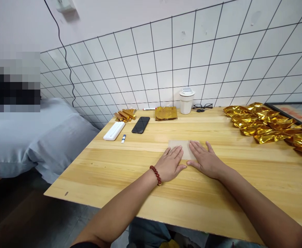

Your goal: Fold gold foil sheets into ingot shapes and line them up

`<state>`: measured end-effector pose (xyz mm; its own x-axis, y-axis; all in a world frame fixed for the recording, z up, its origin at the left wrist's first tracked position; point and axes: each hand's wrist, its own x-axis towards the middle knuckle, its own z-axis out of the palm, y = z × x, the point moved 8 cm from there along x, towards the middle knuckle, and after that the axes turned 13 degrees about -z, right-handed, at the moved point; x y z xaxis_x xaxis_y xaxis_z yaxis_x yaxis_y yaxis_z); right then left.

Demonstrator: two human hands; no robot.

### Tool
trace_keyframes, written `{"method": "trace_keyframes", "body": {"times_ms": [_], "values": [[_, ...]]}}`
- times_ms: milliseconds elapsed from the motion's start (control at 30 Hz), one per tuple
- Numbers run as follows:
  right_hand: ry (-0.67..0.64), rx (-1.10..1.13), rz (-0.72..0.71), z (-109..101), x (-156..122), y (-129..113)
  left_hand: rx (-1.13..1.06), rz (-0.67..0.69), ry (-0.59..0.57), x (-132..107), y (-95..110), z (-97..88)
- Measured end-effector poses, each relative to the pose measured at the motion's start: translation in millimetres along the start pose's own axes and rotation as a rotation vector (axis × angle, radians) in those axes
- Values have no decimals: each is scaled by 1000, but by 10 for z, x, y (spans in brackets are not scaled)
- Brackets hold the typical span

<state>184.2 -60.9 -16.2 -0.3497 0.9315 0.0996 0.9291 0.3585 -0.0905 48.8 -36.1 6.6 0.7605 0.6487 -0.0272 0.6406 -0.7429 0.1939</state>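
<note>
Pale paper on the table, my left hand and right hand flat on it.
From far off, I see the paper in front of me, left fingers over its left side and right fingers over its right edge. Neither hand grabs anything: both are let go, palms down, fingers out straight. My thumbs come very near each other, and I cannot tell if they touch. To do this well, I think I should press softly, and just as much on both sides, so the paper does not slip or crinkle. Slow, flat strokes out from the middle should work best. The gold shapes sit well apart on the right, and I should keep my arm off them.
</note>
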Motion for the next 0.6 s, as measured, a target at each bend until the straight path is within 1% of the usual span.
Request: {"method": "trace_keyframes", "body": {"times_ms": [67,133,200,267,300,367,467,533,600], "values": [[11,-21,65,27,-21,78,2,11,9,0,-1,4],[25,-41,98,49,-36,115,8,17,17,-1,-2,6],[53,-55,113,45,-48,128,14,21,23,-4,-1,5],[101,-61,99,-1,-56,119,19,19,25,-5,-1,0],[126,-59,67,-34,-54,94,23,14,23,-6,-2,-2],[155,-38,-64,-93,-36,-13,31,3,12,-7,-4,-2],[119,19,-284,-120,-9,-224,32,-3,4,-7,3,-9],[80,51,-337,-115,3,-302,31,-4,10,-7,8,-17],[59,71,-329,-116,16,-329,36,-8,19,-8,11,-25]]}}
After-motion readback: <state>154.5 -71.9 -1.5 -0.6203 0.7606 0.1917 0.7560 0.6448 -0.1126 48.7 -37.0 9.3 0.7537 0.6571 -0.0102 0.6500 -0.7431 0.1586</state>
